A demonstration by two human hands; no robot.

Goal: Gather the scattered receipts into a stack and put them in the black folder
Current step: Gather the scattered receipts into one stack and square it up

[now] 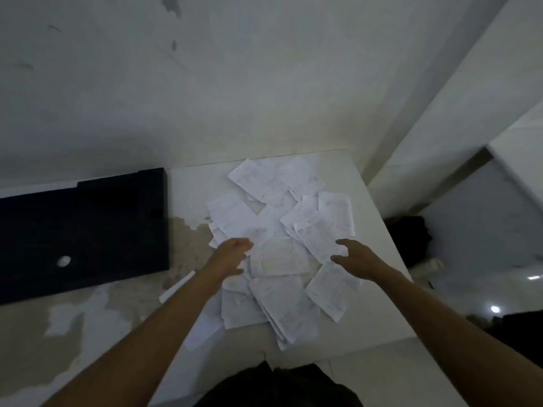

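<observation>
Several white receipts (279,230) lie scattered and overlapping on the white table (373,312), spread from its far edge down toward me. The black folder (85,230) lies flat to the left of the pile, against the wall. My left hand (232,254) rests on the left side of the pile with fingers curled over some receipts. My right hand (355,258) hovers at the pile's right side, fingers apart and touching a receipt's edge. Whether either hand has a firm hold is unclear in the dim, blurred view.
The tabletop left of the pile is worn, with brown peeled patches (182,239). A white wall (235,83) stands behind the table. The table's right edge drops to a floor with dark objects (411,236). One stray slip (176,286) lies near my left forearm.
</observation>
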